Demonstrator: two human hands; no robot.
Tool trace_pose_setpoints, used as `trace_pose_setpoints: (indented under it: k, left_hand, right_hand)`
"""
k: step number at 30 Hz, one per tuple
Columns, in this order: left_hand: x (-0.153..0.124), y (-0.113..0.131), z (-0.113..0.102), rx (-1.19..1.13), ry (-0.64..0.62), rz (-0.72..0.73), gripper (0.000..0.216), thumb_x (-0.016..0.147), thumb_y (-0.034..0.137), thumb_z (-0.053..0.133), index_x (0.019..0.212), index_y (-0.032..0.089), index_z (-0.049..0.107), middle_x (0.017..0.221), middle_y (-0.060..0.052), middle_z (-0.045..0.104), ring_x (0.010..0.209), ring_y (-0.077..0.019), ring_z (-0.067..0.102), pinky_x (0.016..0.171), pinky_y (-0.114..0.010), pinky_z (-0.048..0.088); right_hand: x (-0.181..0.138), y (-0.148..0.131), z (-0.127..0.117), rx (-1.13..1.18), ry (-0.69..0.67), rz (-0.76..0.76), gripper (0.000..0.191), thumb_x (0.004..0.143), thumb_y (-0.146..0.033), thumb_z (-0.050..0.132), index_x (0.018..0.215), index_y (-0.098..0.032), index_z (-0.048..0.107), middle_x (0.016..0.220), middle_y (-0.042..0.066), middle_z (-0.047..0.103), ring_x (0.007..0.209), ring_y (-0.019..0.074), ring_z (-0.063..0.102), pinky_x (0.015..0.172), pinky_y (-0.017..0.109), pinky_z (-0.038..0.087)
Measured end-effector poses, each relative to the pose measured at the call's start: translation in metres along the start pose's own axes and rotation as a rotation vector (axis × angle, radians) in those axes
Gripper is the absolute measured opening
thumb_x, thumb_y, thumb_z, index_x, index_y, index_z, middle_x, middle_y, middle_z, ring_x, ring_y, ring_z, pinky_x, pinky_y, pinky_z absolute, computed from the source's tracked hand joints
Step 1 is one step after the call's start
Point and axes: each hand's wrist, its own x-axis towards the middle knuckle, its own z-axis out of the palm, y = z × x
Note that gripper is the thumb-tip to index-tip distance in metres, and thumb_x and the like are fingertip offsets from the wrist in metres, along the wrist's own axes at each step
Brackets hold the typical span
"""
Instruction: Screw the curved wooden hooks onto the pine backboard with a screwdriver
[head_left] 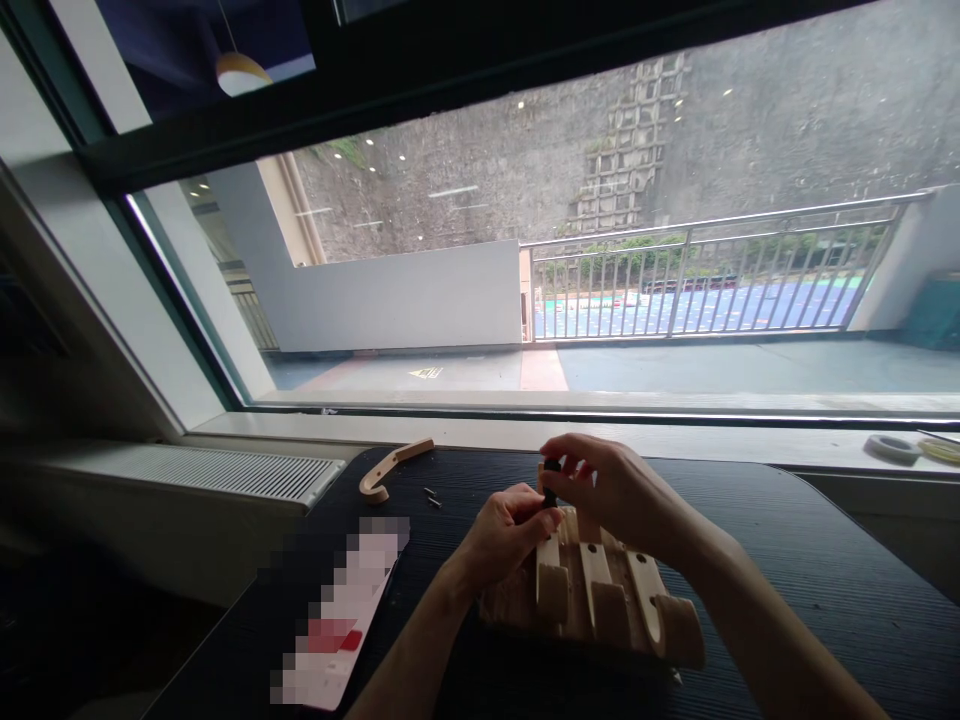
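On the dark table sits a wooden board (pixel 510 605) with several curved wooden hooks along it, dark screw holes showing in their flat faces. My right hand (pixel 600 485) is closed around a short black screwdriver (pixel 552 483), held upright above the leftmost hook (pixel 553 590). My left hand (pixel 506 535) is closed at the upper end of that hook, its thumb close to the screwdriver's lower end. The fingers hide the screwdriver's tip. A loose wooden hook (pixel 394 468) lies to the left, near two small screws (pixel 433 497).
A flat pink-and-white item (pixel 345 620), blurred out, lies at the table's left. Behind the table runs a window sill (pixel 480 432) with a roll of tape (pixel 892 449) at the right. A white radiator (pixel 195 470) stands beyond the left edge.
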Motion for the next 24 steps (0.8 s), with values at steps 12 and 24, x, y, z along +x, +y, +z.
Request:
trace_pose_setpoints:
  k: [12, 24]
  left_hand:
    - [-0.0002, -0.0003, -0.0001, 0.012, -0.014, 0.007, 0.035, 0.083, 0.037, 0.051, 0.057, 0.013, 0.049, 0.073, 0.001, 0.044, 0.068, -0.0095, 0.041, 0.062, -0.022, 0.034]
    - [0.0003, -0.0023, 0.0021, -0.125, 0.020, 0.011, 0.032, 0.081, 0.043, 0.056, 0.082, 0.012, 0.064, 0.077, -0.002, 0.050, 0.072, -0.0114, 0.045, 0.066, -0.022, 0.038]
  right_hand:
    - [0.0016, 0.0038, 0.0017, -0.007, 0.024, -0.029, 0.019, 0.083, -0.030, 0.055, 0.092, -0.021, 0.068, 0.083, 0.001, 0.069, 0.074, 0.0149, 0.061, 0.066, 0.024, 0.045]
    - [0.0003, 0.0009, 0.0066, -0.027, 0.024, -0.049, 0.026, 0.085, -0.032, 0.051, 0.105, -0.023, 0.065, 0.100, 0.004, 0.067, 0.081, 0.0170, 0.062, 0.069, 0.027, 0.047]
